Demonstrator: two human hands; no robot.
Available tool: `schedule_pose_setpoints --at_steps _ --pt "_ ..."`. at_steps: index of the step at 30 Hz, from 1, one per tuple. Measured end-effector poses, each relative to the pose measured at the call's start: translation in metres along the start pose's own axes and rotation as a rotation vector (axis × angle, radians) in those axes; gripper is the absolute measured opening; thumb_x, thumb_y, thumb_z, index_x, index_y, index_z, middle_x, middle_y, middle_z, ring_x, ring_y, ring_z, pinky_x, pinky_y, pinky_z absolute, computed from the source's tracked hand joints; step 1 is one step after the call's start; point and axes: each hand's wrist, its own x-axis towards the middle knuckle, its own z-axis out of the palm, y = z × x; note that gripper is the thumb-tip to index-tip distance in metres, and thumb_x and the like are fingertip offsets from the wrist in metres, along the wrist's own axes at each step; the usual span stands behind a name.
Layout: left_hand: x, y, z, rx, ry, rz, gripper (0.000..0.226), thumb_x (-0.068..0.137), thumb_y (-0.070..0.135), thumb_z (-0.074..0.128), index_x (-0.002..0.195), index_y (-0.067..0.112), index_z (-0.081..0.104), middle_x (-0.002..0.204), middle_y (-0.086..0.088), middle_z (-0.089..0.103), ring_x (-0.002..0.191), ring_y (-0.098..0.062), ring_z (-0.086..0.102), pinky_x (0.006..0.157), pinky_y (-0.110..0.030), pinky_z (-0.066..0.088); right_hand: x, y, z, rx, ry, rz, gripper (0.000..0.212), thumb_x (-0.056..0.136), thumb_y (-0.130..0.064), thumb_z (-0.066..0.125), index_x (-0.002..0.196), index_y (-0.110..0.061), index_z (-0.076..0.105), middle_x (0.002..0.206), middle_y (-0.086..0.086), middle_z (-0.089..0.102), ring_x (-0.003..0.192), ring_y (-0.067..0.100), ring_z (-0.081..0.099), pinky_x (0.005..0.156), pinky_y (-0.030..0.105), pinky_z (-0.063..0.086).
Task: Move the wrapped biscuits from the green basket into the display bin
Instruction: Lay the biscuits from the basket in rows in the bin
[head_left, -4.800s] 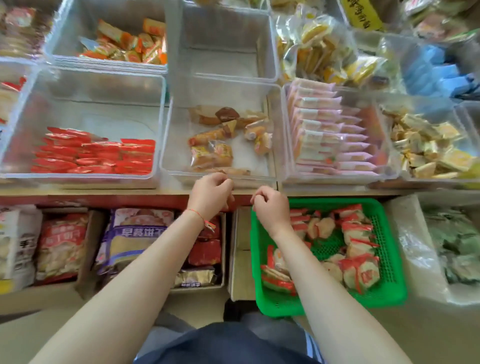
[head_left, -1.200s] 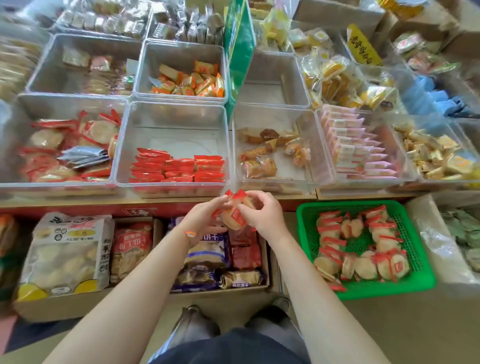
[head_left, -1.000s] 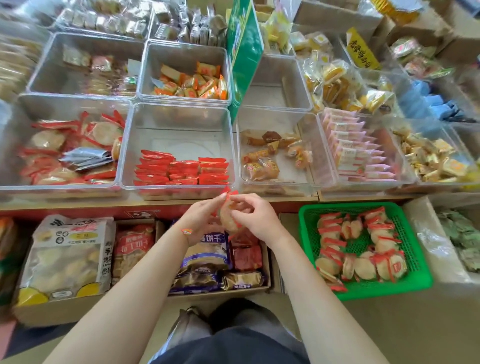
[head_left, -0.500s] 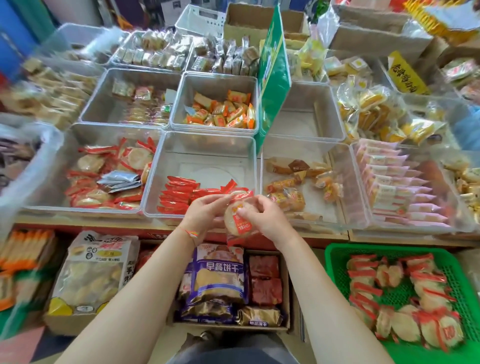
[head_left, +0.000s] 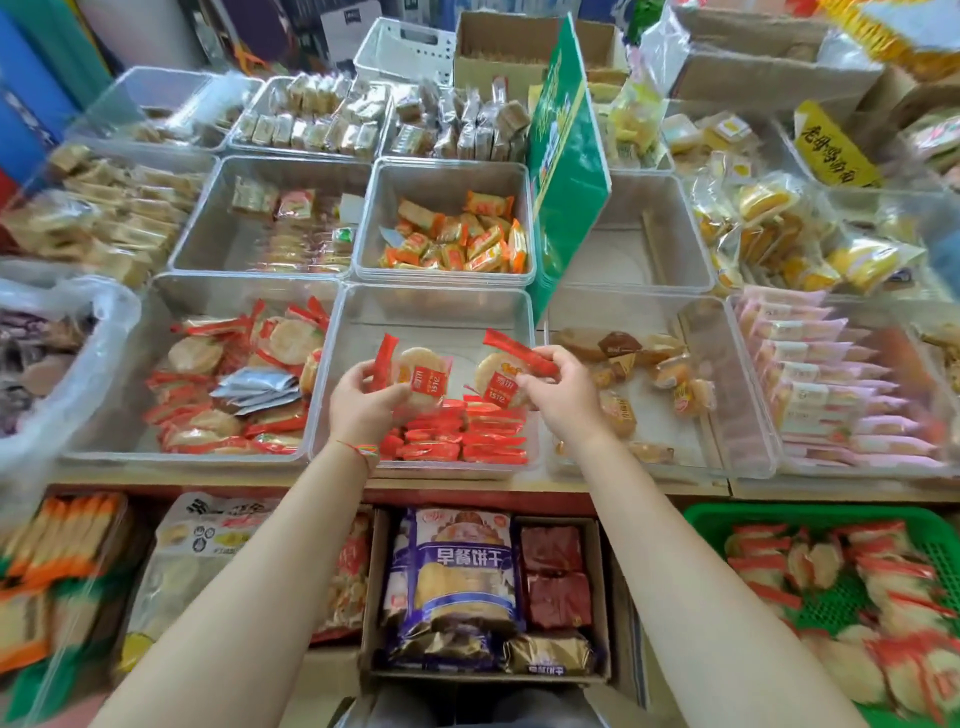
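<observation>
**Two biscuits held over the bin**

While the left hand (head_left: 363, 402) pinches one wrapped biscuit (head_left: 421, 382), the right hand (head_left: 563, 397) pinches another biscuit (head_left: 501, 382), both above the clear display bin (head_left: 431, 317) with its red packets (head_left: 457, 434). More lie in the green basket (head_left: 810, 514) at lower right.

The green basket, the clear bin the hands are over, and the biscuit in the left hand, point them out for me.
green basket (head_left: 810, 514): head view, on its back rim.
clear bin (head_left: 431, 312): head view, on its bare far wall.
biscuit in the left hand (head_left: 422, 376): head view, on the round biscuit's wrapped face.
</observation>
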Motion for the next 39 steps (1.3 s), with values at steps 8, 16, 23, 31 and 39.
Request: schedule_pose_setpoints --at_steps 8,16,23,31,39 --pt "0.061 0.013 -0.027 0.365 0.01 0.227 0.025 0.08 0.022 0.076 0.1 0.02 0.061 0.078 -0.001 0.062 0.063 -0.011 0.055 0.059 -0.027 0.044 0.045 0.004 0.079 -0.232 -0.023 -0.011 0.023 0.085 -0.007 0.061 0.101 -0.024 0.059 0.095 -0.003 0.065 0.087 0.019 0.062 0.076 0.032 0.052" --pt "0.101 -0.012 -0.023 0.654 0.01 0.481 0.022 0.084 0.016 0.071 0.106 0.015 0.069 0.1 -0.006 0.061 0.091 -0.018 0.057 0.076 -0.015 0.033 0.076 0.033 0.124 -0.632 -0.132 -0.023 0.032 0.09 -0.005 0.052 0.114 -0.022 0.063 0.111 0.005 0.069 0.105 0.028 0.06 0.084 0.027 0.039" --pt "0.111 -0.026 -0.009 0.697 -0.067 0.574 0.027 0.081 0.004 0.065 0.103 0.016 0.072 0.098 -0.01 0.061 0.095 -0.03 0.06 0.082 -0.034 0.049 0.085 0.029 0.123 -0.568 -0.205 -0.018 0.062 0.088 -0.027 0.06 0.144 -0.031 0.034 0.145 0.004 0.047 0.133 0.023 0.044 0.112 0.049 0.029" --pt "0.111 -0.026 0.02 0.76 -0.197 0.561 0.039 0.088 0.013 0.058 0.127 0.019 0.058 0.115 -0.006 0.058 0.113 -0.026 0.053 0.089 -0.042 0.048 0.103 0.025 0.12 -0.595 -0.06 -0.242 0.028 0.089 -0.02 0.061 0.114 -0.029 0.069 0.11 0.001 0.068 0.108 0.027 0.058 0.095 0.043 0.043" --pt "0.138 -0.054 -0.004 1.278 -0.354 0.382 0.039 0.096 0.044 0.04 0.119 0.025 0.063 0.122 -0.005 0.062 0.117 -0.028 0.053 0.098 -0.04 0.035 0.125 0.041 0.137 -0.874 -0.398 0.091 0.04 0.084 -0.042 0.049 0.122 -0.031 0.058 0.127 0.002 0.062 0.121 0.026 0.052 0.105 0.045 0.032"
